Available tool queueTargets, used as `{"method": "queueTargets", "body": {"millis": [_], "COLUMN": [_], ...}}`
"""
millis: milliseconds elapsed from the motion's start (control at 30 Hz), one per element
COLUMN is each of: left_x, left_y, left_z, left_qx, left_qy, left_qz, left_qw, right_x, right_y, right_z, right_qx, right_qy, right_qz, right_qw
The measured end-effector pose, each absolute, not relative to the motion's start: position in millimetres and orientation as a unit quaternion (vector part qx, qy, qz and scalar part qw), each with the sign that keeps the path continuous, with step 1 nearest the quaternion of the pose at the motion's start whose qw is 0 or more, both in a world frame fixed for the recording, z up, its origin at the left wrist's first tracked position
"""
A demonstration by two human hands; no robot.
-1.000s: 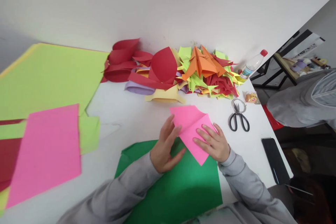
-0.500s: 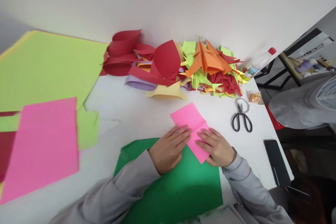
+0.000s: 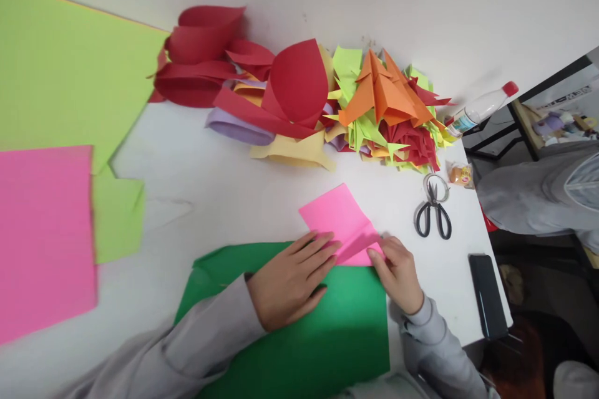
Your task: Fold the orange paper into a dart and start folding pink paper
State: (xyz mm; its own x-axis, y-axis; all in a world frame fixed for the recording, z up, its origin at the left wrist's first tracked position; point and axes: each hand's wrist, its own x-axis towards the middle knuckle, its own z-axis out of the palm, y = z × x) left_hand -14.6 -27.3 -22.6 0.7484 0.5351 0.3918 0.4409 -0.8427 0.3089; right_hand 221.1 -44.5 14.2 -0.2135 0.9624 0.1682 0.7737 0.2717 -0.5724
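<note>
A pink sheet of paper with a crease across it lies partly over a large green sheet. Flat on its left side rests my left hand, fingers stretched out and pressing it down. My right hand pinches the right part of the pink paper between thumb and fingers, and a flap there is folded over. Under my left forearm, part of the green sheet is hidden.
Folded red paper and orange paper shapes are heaped by the wall. Scissors, a phone and a bottle lie at right. Lime sheets and a larger pink sheet spread leftward. Another person's grey sleeve shows beyond the table.
My right hand has gone from lying flat on the pink paper to pinching its right part, where a flap is now folded. My left hand stays flat on it. The view has shifted.
</note>
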Motion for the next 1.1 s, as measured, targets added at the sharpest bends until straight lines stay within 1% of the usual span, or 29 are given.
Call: {"method": "queueTargets", "body": {"millis": [200,333,500,633,767,833,967,1033,1100], "left_x": [-15,-15,-17,-13,-7,-5,-6,-6,-6], "left_y": [-27,-27,-28,-33,-39,-41,-41,-41,-42], "left_z": [-21,-19,-19,-21,-22,-22,-21,-21,-21], "left_qx": [0.912,0.904,0.894,0.911,0.916,0.918,0.918,0.917,0.916], "left_qy": [0.267,0.271,0.251,0.265,0.3,0.301,0.302,0.305,0.307], "left_qz": [0.296,0.312,0.353,0.302,0.249,0.241,0.24,0.239,0.239], "left_qw": [0.101,0.111,0.109,0.089,0.09,0.093,0.097,0.096,0.096], "right_x": [213,210,211,211,209,210,215,217,217], "right_y": [-34,-35,-37,-37,-37,-38,-39,-38,-36], "right_z": [9,8,9,6,4,6,10,10,9], "right_qx": [-0.626,-0.634,-0.639,-0.647,-0.671,-0.688,-0.687,-0.679,-0.681], "right_qy": [-0.754,-0.754,-0.753,-0.745,-0.719,-0.696,-0.677,-0.685,-0.693], "right_qz": [0.061,0.026,0.049,0.046,0.046,0.068,0.157,0.165,0.145], "right_qw": [0.19,0.17,0.147,0.158,0.176,0.192,0.213,0.207,0.188]}}
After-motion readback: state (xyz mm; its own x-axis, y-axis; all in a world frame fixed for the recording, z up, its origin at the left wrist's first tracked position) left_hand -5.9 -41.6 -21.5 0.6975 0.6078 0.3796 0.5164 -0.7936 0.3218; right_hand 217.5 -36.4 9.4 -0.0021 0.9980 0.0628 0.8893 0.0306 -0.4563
